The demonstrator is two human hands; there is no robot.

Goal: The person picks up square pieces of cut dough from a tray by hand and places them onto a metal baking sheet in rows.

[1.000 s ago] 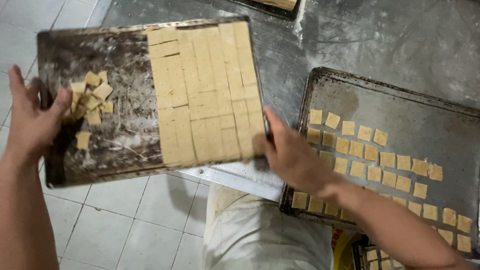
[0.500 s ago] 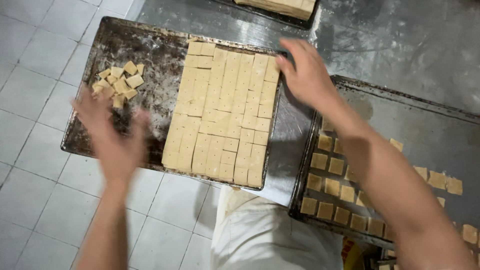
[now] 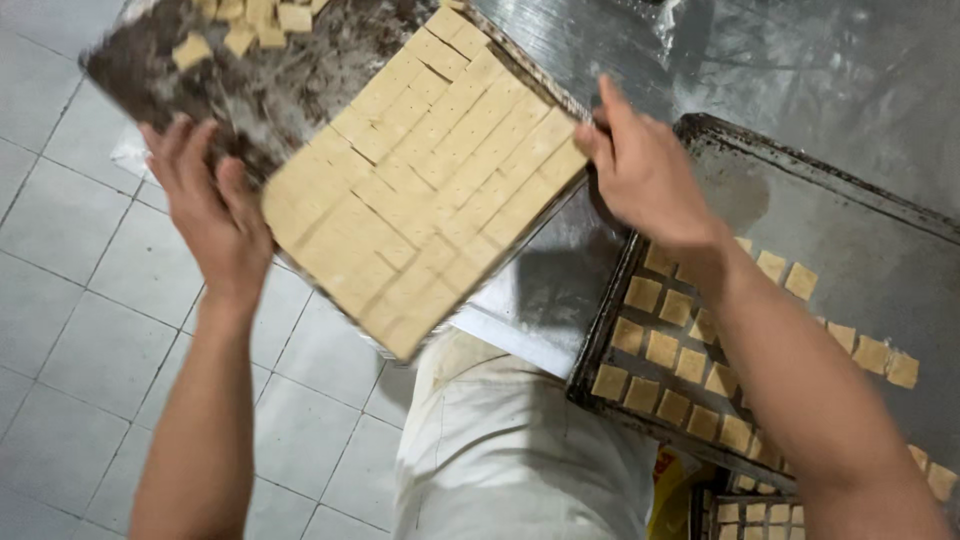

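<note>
Tray (image 3: pixel 300 85) of cut dough (image 3: pixel 430 180) now turned, both hands (image 3: pixel 215 220) at its edges

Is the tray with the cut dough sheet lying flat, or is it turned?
Turned askew: the tray sits diagonally, gripped by left hand and right hand. Tilt: cannot tell.

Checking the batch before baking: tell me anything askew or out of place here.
The dark tray in the left hand and right hand sits skewed, jutting off the steel table over the floor. Its cut dough sheet lies diagonal, and loose squares are heaped at the far end.
</note>
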